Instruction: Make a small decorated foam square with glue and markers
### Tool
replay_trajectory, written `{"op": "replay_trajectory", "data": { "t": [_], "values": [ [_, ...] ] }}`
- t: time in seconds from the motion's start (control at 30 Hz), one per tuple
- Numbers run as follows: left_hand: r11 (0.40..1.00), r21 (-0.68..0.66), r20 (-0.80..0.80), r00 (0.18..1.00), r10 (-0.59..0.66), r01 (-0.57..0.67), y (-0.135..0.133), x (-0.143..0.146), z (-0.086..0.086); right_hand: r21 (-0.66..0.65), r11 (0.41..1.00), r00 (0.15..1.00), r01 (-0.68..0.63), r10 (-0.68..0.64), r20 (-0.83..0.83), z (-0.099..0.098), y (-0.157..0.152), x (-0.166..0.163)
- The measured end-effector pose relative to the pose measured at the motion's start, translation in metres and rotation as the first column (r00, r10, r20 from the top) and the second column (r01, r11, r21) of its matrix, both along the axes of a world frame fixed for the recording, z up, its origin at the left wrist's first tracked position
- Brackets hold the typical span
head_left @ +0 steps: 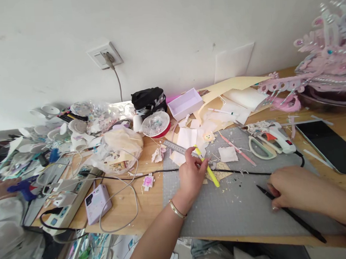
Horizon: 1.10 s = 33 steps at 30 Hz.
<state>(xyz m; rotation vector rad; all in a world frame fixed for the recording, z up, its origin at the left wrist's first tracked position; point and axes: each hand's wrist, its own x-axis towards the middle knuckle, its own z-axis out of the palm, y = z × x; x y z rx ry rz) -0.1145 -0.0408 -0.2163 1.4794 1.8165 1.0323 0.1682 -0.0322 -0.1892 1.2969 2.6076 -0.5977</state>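
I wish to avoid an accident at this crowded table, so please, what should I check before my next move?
1. Left hand holding the yellow pen-like tool: ok.
2. Right hand gripping the black pointed tool firmly: cannot tell; the fingers are at it, partly hiding it.
3. Cutting mat free of scraps: not ok; paper pieces and crumbs lie on it.
4. Black cable off the mat: not ok; it runs across.
5. Glue gun cold: cannot tell.
6. Smartphone apart from both hands: ok.
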Motion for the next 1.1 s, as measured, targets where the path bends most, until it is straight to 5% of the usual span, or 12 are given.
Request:
{"op": "replay_trajectory", "data": {
  "t": [0.2,0.33,0.47,0.63,0.77,0.93,1.0,1.1],
  "values": [
    [0.999,0.030,-0.094,0.995,0.038,-0.035,0.005,-0.002,-0.001,-0.113,0.993,0.988,0.023,-0.040,-0.146,0.010,0.014,0.010],
    [0.995,0.093,-0.316,0.949,-0.006,0.037,0.006,-0.002,0.002,-0.278,0.958,0.943,0.075,-0.159,-0.293,0.024,0.027,0.020],
    [0.904,0.249,-0.555,0.816,-0.159,0.346,-0.002,0.005,0.004,-0.640,0.768,0.702,0.023,-0.468,-0.537,0.030,0.030,0.015],
    [0.787,0.180,-0.647,0.674,-0.357,0.590,-0.015,0.017,0.002,-0.770,0.636,0.403,0.057,-0.720,-0.565,0.023,0.030,-0.006],
    [0.810,0.055,-0.650,0.636,-0.415,0.584,-0.017,0.022,0.002,-0.730,0.672,0.186,0.125,-0.738,-0.648,0.016,0.037,-0.022],
    [0.832,0.000,-0.719,0.578,-0.386,0.555,-0.016,0.029,0.003,-0.634,0.754,0.117,0.171,-0.655,-0.747,0.007,0.043,-0.042],
    [0.817,0.003,-0.754,0.538,-0.378,0.577,-0.016,0.033,0.002,-0.578,0.768,0.125,0.275,-0.625,-0.771,0.003,0.042,-0.049],
    [0.807,0.007,-0.780,0.508,-0.365,0.591,-0.014,0.037,0.000,-0.386,0.817,0.308,0.427,-0.533,-0.788,-0.002,0.037,-0.058]
  ]
}}
